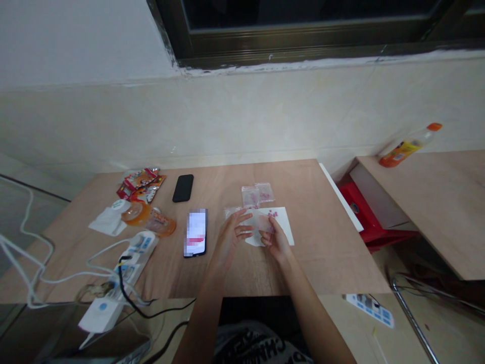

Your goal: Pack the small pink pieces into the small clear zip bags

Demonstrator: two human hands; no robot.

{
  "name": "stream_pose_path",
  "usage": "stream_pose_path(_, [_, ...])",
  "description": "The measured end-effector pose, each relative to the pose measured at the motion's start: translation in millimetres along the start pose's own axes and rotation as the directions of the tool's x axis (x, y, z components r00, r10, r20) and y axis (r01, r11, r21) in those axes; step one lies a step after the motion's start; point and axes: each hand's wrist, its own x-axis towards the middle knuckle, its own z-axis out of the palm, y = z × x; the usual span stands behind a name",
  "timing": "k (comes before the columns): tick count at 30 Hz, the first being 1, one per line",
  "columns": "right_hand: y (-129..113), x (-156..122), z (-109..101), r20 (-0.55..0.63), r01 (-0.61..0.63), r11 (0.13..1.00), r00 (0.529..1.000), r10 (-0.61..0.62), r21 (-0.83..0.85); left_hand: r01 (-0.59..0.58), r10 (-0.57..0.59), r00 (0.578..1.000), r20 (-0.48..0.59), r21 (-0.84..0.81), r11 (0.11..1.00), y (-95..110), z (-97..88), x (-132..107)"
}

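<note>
My left hand (231, 235) and my right hand (276, 241) meet above a white sheet of paper (282, 222) on the wooden table (326, 242). Between them they hold a small clear plastic bag (257, 221) with pink bits inside. Its lower part curls over the paper's near edge. Just beyond my fingers lie two similar bags of pink bits (250, 196), side by side and apart from the hands. My left hand is nearest a smartphone with a blurred screen (196, 232).
A black phone (183, 188), snack packets (140, 183), an orange pouch (148, 217), a tissue (108, 220) and a power strip (138, 255) with cables sit left. The table's far side meets a wall; a red stool (364, 212) stands right.
</note>
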Motion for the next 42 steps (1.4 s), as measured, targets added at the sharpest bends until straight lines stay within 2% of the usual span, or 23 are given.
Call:
stream_pose_path(5, [1, 3, 2, -0.003, -0.027, 0.999, 1.000, 0.027, 0.033, -0.068, 0.075, 0.995, -0.061, 0.115, 0.991, -1, -2.9, -1])
stream_pose_path(13, [9, 7, -4, 0.034, -0.068, 0.997, 0.997, 0.067, 0.047, -0.132, 0.127, 0.990, 0.066, 0.073, 0.989, -5, 4.1, -3])
stream_pose_path(20, [6, 6, -4, 0.000, -0.058, 0.995, 0.998, 0.058, 0.080, -0.197, 0.196, 0.980, 0.021, 0.094, 0.976, -2, 1.8, -3])
stream_pose_path(26, [9, 6, -1, -0.044, -0.005, 0.999, 0.999, 0.003, -0.043, -0.156, 0.220, 0.969, -0.114, 0.406, 0.901, -14, -4.3, 8])
stream_pose_path(31, [10, 4, -2, -0.025, 0.021, 0.992, 0.999, -0.024, -0.122, -0.164, 0.201, 0.979, -0.035, 0.451, 0.878, -25, -10.0, 14])
stream_pose_path(34, [10, 4, -3, -0.016, 0.011, 0.996, 1.000, -0.012, -0.085, -0.205, 0.238, 0.971, -0.010, 0.471, 0.858, -23, -9.8, 12])
stream_pose_path(42, [11, 11, -8, 0.000, -0.083, 0.996, 0.997, 0.083, 0.036, -0.257, 0.326, 0.943, -0.063, 0.486, 0.836, -12, -14.3, 11])
